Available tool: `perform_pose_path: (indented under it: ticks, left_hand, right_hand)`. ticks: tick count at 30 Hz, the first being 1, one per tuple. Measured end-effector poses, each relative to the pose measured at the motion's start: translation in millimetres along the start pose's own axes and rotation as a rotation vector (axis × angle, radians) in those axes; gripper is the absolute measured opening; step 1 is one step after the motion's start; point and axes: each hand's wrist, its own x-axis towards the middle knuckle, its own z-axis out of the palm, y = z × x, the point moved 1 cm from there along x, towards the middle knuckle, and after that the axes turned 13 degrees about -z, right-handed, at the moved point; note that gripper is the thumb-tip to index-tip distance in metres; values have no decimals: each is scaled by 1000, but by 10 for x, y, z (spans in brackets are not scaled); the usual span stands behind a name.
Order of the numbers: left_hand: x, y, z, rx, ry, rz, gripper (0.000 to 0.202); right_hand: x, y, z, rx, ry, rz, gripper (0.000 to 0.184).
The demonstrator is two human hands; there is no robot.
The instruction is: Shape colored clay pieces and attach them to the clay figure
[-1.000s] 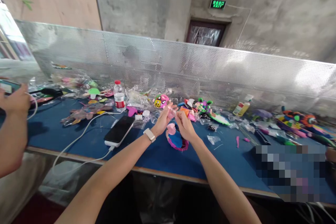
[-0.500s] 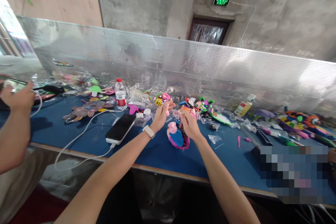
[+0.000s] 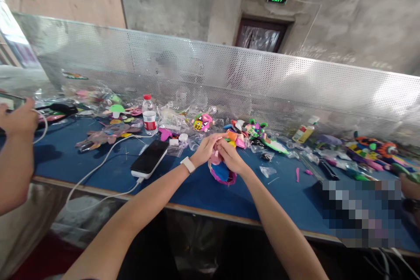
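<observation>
My left hand (image 3: 204, 149) and my right hand (image 3: 230, 155) meet fingertip to fingertip in the middle of the blue table (image 3: 193, 192). The fingers of both are closed, and what lies between them is hidden. Just below them is a round clay-like craft piece (image 3: 220, 171) with a pink lump, a blue face and a magenta rim. My hands cover its upper part. Behind my right hand are orange, yellow and pink clay pieces (image 3: 233, 136). A pink and yellow cat-faced craft (image 3: 202, 122) lies farther back.
To the left are a black-screened power bank or phone (image 3: 150, 159) on a white cable and a red-capped bottle (image 3: 149, 116). Another person's hand (image 3: 19, 118) holds a phone at the far left. A perforated metal divider (image 3: 197, 70) runs behind plastic-wrapped crafts. A yellow bottle (image 3: 305, 130) stands right.
My left hand, which was spread open and apart, has moved right and closed against my right hand. Both now cover the top of the craft piece.
</observation>
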Motion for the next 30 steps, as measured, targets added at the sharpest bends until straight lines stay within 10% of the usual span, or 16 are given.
perform_pose_path:
  ticks: [9, 21, 30]
  left_hand:
    - [97, -6, -30, -433, 234, -54, 52]
    - [113, 14, -35, -651, 148, -180, 52]
    - [237, -163, -299, -472, 316, -203, 48]
  right_hand:
    - [-25, -57, -102, 150, 247, 93, 41]
    - [-23, -113, 99, -463, -149, -85, 33]
    - [26, -171, 56, 323, 239, 135, 42]
